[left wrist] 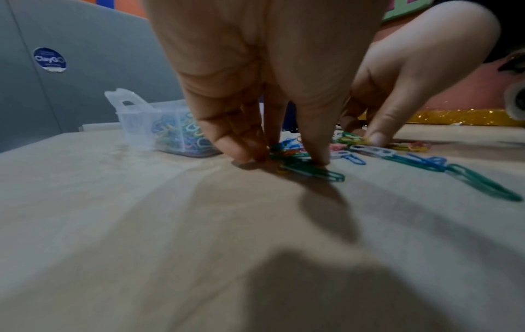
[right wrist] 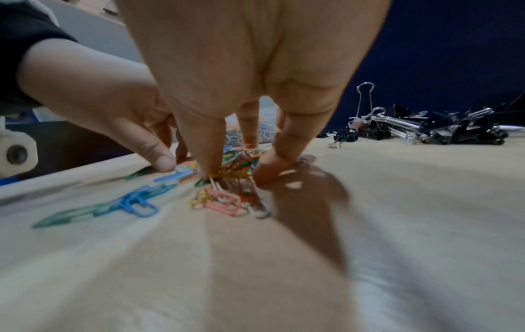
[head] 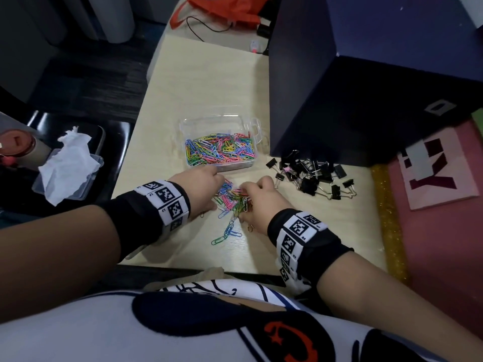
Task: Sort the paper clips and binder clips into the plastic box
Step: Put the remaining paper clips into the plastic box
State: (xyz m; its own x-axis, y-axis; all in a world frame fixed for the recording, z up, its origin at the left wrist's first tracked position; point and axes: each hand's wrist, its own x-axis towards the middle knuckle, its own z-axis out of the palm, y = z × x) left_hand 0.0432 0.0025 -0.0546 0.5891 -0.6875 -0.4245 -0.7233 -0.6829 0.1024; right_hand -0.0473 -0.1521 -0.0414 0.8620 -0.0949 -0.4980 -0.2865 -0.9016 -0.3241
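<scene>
A clear plastic box (head: 214, 121) (left wrist: 136, 121) holds a heap of coloured paper clips (head: 219, 150). Just in front of it, loose coloured paper clips (head: 231, 205) (left wrist: 312, 173) (right wrist: 221, 202) lie in a small pile on the light wooden table. My left hand (head: 209, 186) (left wrist: 284, 157) comes down on the pile's left side, its fingers and thumb pinching clips against the table. My right hand (head: 251, 197) (right wrist: 238, 175) pinches a bunch on the right side. Black binder clips (head: 313, 173) (right wrist: 443, 132) lie in a heap to the right, untouched.
A tall dark blue box (head: 366, 100) stands right behind the binder clips. A clear lid with a crumpled tissue (head: 68, 168) sits on a black seat to the left. A pink mat (head: 439, 231) borders the table on the right. The table's front edge (head: 198, 267) is near my body.
</scene>
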